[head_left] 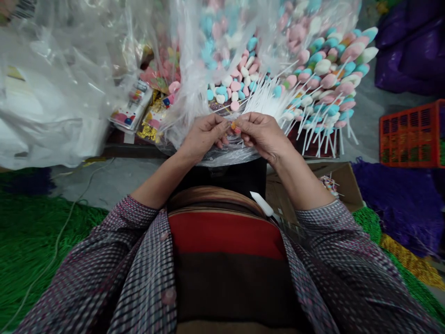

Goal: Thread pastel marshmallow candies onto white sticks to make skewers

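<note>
My left hand and my right hand meet in front of me, fingers pinched together on a small orange piece between the fingertips. My right hand also seems to grip a fan of thin white sticks that spreads up and away from it. Just beyond the hands lies a clear plastic bag full of pink, blue and white heart-shaped candies. To the right, several heart lollipops on white sticks are stacked in rows.
A large crumpled clear plastic sheet fills the left. Small printed packets lie beside it. An orange crate stands at the right, a cardboard box below it. Green tinsel and purple tinsel cover the floor. A white stick tip rests on my lap.
</note>
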Available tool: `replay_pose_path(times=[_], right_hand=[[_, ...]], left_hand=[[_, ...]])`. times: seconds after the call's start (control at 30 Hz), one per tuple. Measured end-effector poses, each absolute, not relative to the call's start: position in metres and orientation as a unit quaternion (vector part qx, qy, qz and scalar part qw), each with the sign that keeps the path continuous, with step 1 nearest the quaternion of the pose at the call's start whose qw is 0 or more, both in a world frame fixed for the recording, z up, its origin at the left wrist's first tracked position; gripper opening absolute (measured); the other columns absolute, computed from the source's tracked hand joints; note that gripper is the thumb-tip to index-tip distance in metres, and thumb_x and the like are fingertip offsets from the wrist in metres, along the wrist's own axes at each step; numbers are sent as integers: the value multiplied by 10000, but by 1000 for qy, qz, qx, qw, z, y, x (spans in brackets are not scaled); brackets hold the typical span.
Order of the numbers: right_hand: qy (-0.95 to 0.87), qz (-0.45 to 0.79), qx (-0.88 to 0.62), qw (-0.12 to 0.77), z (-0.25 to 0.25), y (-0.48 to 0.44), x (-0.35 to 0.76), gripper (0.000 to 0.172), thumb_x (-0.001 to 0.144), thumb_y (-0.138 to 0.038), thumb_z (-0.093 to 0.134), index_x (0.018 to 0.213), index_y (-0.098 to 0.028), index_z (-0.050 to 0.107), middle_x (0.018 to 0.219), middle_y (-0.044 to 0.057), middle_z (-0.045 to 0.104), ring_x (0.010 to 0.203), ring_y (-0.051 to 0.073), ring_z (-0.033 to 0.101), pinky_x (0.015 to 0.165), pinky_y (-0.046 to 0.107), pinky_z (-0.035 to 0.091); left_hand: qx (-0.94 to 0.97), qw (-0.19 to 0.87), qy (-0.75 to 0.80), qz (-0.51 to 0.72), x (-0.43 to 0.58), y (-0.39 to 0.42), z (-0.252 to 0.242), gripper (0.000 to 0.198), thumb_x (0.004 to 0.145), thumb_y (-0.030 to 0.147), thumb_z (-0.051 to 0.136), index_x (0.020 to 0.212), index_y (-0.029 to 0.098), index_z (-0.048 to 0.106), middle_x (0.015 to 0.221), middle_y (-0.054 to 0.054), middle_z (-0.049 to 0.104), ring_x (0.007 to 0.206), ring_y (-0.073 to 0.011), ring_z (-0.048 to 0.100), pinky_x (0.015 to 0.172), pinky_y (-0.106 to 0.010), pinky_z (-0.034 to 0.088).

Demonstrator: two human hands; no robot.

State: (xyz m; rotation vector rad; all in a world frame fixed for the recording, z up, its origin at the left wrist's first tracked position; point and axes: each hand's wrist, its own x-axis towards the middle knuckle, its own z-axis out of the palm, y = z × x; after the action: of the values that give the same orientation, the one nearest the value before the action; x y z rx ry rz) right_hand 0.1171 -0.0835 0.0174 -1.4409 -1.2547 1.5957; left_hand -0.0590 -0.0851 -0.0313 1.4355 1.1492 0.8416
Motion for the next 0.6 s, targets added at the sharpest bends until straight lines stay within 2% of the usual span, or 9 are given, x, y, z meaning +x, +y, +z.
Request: replay_pose_path(times=[0.2,0.33,0.47,0.6], right_hand=[[-489,592,-531,358,11,-87,115,341,805,-477,845,769,-191,663,704,-16,663,550,72,533,461,196,423],[-472,611,-514,375,6,-87,116,337,785,-486,862,800,-185,710,725,-8,691,613,99,621,549,224,544],[-539,543,-505,399,2,-90,112,232,889,-445,767,936,-219,750,805,-12,721,698,114,659,674,273,592],[-645,409,-502,406,1,-89,107,220,915,-450,736,951,-233,754,916,16,729,856,153,680,815,327,588]], left_hand=[[524,606,449,396,-56,-84,-28,295,961,467,693,906,190,607,745,13,721,582,-81,650,541,-184,478],[434,671,439,411,-56,-86,-25,273,919,412,757,874,190,603,734,20,718,564,-80,644,523,-179,467],[377,708,430,415,-52,-89,-19,227,952,380,706,883,188,609,706,21,685,546,-91,649,511,-190,476],[320,746,419,406,-47,-88,-17,282,1014,426,574,883,178,610,674,12,638,550,-95,646,498,-187,478]])
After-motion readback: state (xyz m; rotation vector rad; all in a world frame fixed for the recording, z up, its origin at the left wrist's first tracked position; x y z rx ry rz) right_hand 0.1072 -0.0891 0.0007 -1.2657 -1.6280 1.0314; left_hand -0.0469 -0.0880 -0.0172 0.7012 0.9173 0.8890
